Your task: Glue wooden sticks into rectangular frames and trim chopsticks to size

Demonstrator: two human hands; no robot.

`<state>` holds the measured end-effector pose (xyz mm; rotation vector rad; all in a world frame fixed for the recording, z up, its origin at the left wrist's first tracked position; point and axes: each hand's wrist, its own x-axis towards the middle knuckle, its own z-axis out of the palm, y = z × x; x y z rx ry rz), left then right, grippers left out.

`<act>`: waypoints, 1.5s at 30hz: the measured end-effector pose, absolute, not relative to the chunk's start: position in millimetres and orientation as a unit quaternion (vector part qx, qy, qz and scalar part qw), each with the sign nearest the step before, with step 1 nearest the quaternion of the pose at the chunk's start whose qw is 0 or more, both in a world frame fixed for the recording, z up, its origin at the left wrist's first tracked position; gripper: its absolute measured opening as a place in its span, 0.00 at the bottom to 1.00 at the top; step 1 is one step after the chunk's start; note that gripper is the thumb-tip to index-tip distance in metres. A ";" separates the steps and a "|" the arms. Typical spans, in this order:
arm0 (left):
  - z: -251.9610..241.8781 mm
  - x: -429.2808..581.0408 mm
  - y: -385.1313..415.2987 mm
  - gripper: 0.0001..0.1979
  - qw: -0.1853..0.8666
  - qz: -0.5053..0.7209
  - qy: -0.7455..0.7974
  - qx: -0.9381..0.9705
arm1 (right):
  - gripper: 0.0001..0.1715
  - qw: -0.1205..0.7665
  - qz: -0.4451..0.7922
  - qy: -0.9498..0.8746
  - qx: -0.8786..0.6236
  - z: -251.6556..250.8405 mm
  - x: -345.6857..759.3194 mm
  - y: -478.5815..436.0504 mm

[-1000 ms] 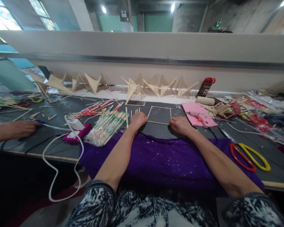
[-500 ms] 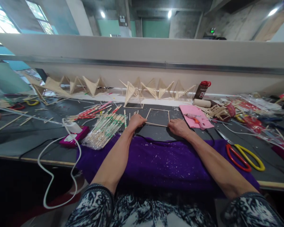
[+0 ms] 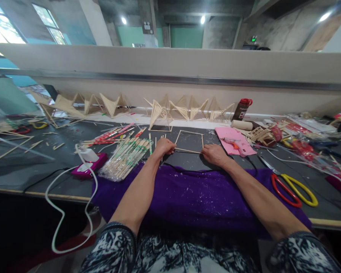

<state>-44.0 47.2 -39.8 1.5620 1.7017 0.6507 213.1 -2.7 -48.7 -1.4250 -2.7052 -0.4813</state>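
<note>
A square frame of thin wooden sticks (image 3: 189, 132) lies flat on the dark table just past a purple cloth (image 3: 193, 193). My left hand (image 3: 164, 146) rests at the frame's near left corner, fingers curled onto the near stick. At the near right corner, my right hand (image 3: 214, 153) presses the same stick with closed fingers. Both forearms lie across the cloth.
A bag of chopsticks (image 3: 126, 153) and a pink charger with a white cable (image 3: 86, 167) lie to the left. A pink glue gun on a pink pad (image 3: 234, 142) and red-and-yellow scissors (image 3: 295, 185) lie to the right. Finished stick shapes (image 3: 187, 108) line the back wall beside a bottle (image 3: 241, 109).
Another person's hand at the far left has withdrawn out of view. The view has tilted slightly; my hands stay on the frame's near stick.
</note>
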 end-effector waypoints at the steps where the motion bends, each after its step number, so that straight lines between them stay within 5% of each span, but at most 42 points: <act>1: -39.8 -43.3 46.2 0.09 0.371 0.257 0.655 0.606 | 0.15 0.022 -0.155 -0.873 -0.461 -48.4 212.9 -3.0; 12: -39.1 -42.3 48.5 0.15 0.465 0.354 0.600 0.547 | 0.16 0.035 -0.151 -0.872 -0.465 -49.0 213.6 -2.5; 45: -9.9 -21.7 25.8 0.16 0.413 0.501 0.474 0.595 | 0.18 0.072 -0.184 -0.856 -0.478 -50.4 220.7 2.0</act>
